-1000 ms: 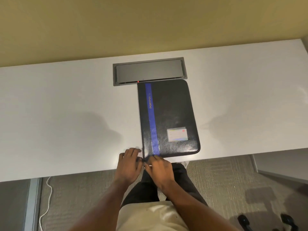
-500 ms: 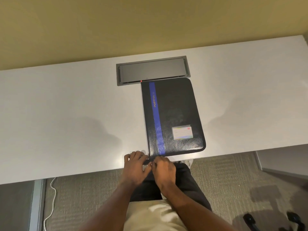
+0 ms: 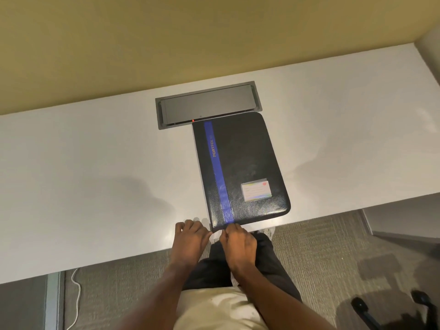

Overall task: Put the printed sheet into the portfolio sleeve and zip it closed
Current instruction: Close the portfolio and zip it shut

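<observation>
A black portfolio (image 3: pixel 247 163) with a blue stripe and a small label card lies closed on the white desk (image 3: pixel 95 186), its near edge at the desk's front. My left hand (image 3: pixel 190 239) rests on the desk and pinches the portfolio's near left corner. Just to the right, my right hand (image 3: pixel 238 244) has its fingers closed on the zipper at the near edge; the pull itself is hidden under the fingers. No printed sheet is visible.
A grey cable hatch (image 3: pixel 207 104) is set into the desk just behind the portfolio. A yellow wall runs behind the desk. Below are carpet, a white cable (image 3: pixel 76 294) at the left and black chair casters (image 3: pixel 362 306) at the right.
Both hands stay at the portfolio's near left corner. The right hand has shifted slightly right along the near edge. The view has moved a little.
</observation>
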Motion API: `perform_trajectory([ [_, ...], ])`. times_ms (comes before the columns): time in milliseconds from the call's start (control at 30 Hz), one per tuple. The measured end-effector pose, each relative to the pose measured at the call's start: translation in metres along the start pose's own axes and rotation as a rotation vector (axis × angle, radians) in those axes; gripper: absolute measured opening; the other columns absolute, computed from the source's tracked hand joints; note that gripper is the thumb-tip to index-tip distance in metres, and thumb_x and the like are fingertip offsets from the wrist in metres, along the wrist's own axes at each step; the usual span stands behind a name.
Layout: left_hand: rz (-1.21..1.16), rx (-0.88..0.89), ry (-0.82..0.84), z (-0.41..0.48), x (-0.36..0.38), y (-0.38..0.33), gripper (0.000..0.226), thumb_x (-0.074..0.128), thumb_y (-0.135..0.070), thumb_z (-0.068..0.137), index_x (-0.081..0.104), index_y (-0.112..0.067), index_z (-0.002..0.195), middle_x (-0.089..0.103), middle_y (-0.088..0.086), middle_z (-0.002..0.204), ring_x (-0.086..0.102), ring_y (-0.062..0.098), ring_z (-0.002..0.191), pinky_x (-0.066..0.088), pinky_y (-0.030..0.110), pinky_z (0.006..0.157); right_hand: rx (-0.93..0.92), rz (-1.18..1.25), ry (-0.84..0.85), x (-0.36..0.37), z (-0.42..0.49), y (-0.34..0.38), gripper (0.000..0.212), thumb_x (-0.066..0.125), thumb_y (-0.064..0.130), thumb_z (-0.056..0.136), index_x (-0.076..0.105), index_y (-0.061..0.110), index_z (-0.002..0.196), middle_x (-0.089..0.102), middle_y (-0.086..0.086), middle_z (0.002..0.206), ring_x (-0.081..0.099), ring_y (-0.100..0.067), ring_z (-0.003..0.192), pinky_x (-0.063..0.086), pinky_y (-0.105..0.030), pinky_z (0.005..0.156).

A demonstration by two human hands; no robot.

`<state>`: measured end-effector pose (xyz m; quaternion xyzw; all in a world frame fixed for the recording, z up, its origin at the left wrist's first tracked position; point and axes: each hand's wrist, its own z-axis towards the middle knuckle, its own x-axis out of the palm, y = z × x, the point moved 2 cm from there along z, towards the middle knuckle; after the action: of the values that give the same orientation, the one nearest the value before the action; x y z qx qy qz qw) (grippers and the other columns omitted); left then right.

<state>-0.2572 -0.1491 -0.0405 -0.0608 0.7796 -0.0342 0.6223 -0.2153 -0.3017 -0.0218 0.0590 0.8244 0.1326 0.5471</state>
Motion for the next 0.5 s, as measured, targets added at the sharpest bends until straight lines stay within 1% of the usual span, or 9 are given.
perform_trajectory([
  [133, 0.025, 0.019, 0.002, 0.000, 0.000, 0.001, 0.042, 0.040, -0.046, 0.099, 0.076, -0.029, 0.084, 0.065, -0.010, 0.085, 0.059, 0.022, 0.086, 0.040, 0.040, 0.083, 0.022, -0.036, -0.035, -0.003, 0.005, -0.021, 0.020, 0.083, 0.023, 0.074, 0.064, 0.018, 0.068, 0.064, -0.001, 0.062, 0.064, -0.023, 0.050, 0.050, -0.032, 0.047],
  [233, 0.022, 0.047, -0.008, 0.002, -0.001, 0.001, 0.043, 0.039, -0.045, 0.099, 0.076, -0.029, 0.085, 0.066, -0.010, 0.086, 0.059, 0.022, 0.086, 0.040, 0.040, 0.083, 0.077, -0.037, -0.052, -0.011, 0.007, -0.042, 0.018, 0.081, 0.021, 0.078, 0.065, 0.018, 0.070, 0.065, -0.001, 0.064, 0.065, -0.024, 0.052, 0.050, -0.032, 0.049],
  [300, 0.022, 0.072, -0.020, 0.003, 0.000, 0.003, 0.042, 0.039, -0.045, 0.099, 0.075, -0.029, 0.085, 0.066, -0.010, 0.087, 0.059, 0.022, 0.086, 0.040, 0.040, 0.083, 0.132, -0.010, -0.057, -0.017, 0.008, -0.055, 0.015, 0.073, 0.023, 0.088, 0.066, 0.016, 0.076, 0.068, -0.002, 0.071, 0.067, -0.025, 0.058, 0.050, -0.034, 0.053],
  [367, 0.021, 0.094, -0.021, 0.004, 0.000, 0.005, 0.041, 0.039, -0.044, 0.099, 0.075, -0.029, 0.085, 0.065, -0.011, 0.088, 0.058, 0.022, 0.087, 0.039, 0.039, 0.084, 0.174, 0.025, -0.084, -0.024, 0.009, -0.068, 0.017, 0.063, 0.027, 0.096, 0.067, 0.015, 0.086, 0.069, -0.003, 0.081, 0.069, -0.026, 0.068, 0.048, -0.034, 0.059],
  [433, 0.023, 0.106, -0.007, 0.003, -0.002, 0.006, 0.041, 0.038, -0.045, 0.100, 0.074, -0.029, 0.087, 0.064, -0.011, 0.090, 0.058, 0.021, 0.089, 0.039, 0.039, 0.086, 0.209, 0.085, -0.109, -0.030, 0.011, -0.079, 0.017, 0.058, 0.028, 0.100, 0.065, 0.015, 0.093, 0.068, -0.002, 0.087, 0.069, -0.026, 0.076, 0.043, -0.034, 0.064],
  [500, -0.032, 0.100, -0.024, 0.004, -0.007, 0.004, 0.039, 0.039, -0.045, 0.101, 0.073, -0.030, 0.092, 0.062, -0.010, 0.095, 0.058, 0.021, 0.093, 0.039, 0.040, 0.089, 0.239, 0.158, -0.104, -0.033, 0.011, -0.085, 0.015, 0.054, 0.027, 0.102, 0.062, 0.015, 0.097, 0.066, -0.001, 0.092, 0.066, -0.025, 0.082, 0.041, -0.034, 0.067],
])
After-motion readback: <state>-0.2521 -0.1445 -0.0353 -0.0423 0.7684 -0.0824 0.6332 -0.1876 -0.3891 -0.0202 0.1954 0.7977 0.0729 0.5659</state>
